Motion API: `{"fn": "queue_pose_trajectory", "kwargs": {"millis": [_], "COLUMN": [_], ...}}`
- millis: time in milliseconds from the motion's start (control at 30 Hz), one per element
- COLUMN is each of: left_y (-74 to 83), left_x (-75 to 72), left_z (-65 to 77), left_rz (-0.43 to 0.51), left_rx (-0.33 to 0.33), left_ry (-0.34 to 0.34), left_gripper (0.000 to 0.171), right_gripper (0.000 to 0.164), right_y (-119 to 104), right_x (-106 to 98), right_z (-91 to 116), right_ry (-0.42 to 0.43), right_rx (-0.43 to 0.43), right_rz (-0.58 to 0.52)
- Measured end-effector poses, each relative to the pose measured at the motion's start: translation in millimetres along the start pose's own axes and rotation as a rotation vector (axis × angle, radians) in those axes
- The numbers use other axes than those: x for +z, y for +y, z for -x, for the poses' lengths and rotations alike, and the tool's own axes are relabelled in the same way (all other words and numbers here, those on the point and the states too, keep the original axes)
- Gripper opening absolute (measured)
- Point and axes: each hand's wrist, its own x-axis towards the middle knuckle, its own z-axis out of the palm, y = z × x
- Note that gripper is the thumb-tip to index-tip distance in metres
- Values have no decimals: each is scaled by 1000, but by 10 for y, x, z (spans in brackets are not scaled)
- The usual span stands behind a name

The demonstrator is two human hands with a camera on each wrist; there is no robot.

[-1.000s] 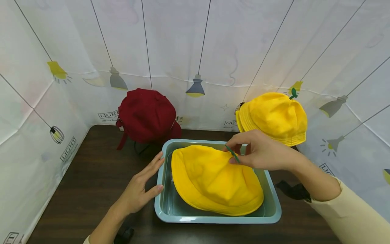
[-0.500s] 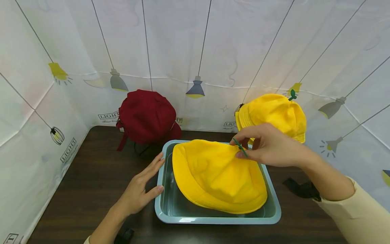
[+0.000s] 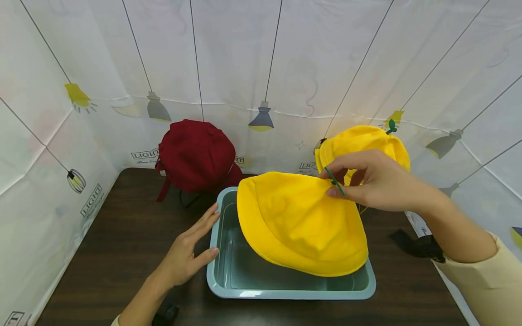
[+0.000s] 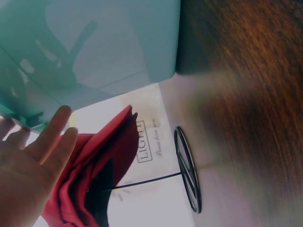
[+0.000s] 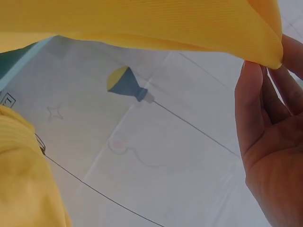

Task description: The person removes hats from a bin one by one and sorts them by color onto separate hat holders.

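Note:
My right hand (image 3: pixel 377 181) pinches a yellow bucket hat (image 3: pixel 302 226) at the crown, beside its thin green sprout trim (image 3: pixel 335 182). The hat hangs tilted over a pale blue plastic basin (image 3: pixel 293 294), brim toward me. In the right wrist view, thumb and fingers grip the hat's cloth (image 5: pixel 156 28) at the upper right. My left hand (image 3: pixel 183 258) rests with extended fingers against the basin's left rim. The left wrist view has this hand (image 4: pixel 31 170) at lower left, below the basin's outer wall (image 4: pixel 113 42).
Behind the basin at left sits a dark red cap (image 3: pixel 197 156) with a strap and a black cord. A second yellow hat (image 3: pixel 363 138) with a green sprout stands at the back right, partly behind my right hand. Lamp-printed cloth (image 3: pixel 228 54) walls the dark wooden table (image 3: pixel 122 244).
My right hand has risen and shifted right, lifting the yellow hat up from inside the basin. More of the basin's floor shows. The left hand has stayed at the rim.

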Motion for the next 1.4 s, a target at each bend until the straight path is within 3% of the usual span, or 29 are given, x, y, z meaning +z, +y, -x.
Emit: {"fn": "queue_pose_trajectory", "kwargs": {"millis": [267,533,700,833,1033,1200,1400], "left_y": [22,23,5,7,31,25,28], "left_x": [-22,-59,-79,-80,-70,-56,-57], "left_z": [5,6,-6,-13,-19,-19,-18], "left_rz": [-14,-56,-73,-78,-68,-74,-69], "left_rx": [-5,6,27,32,30,40,27], "left_ry": [-13,-25,-19,-20,-15,-6,-11], "left_gripper": [72,74,73,74,73,71,71], "right_gripper": [37,38,36,34,30,25,24], "right_y": [32,75,97,124,174,217,282], "right_x": [-127,-282,-364,-431,-546,-653,-759], "right_z": [29,85,121,161,197,204,244], "right_ry": [58,87,130,161,197,224,253], "right_rx": [-18,37,148,250,331,381,376], "right_rz": [55,110,168,153,173,168,229]}}
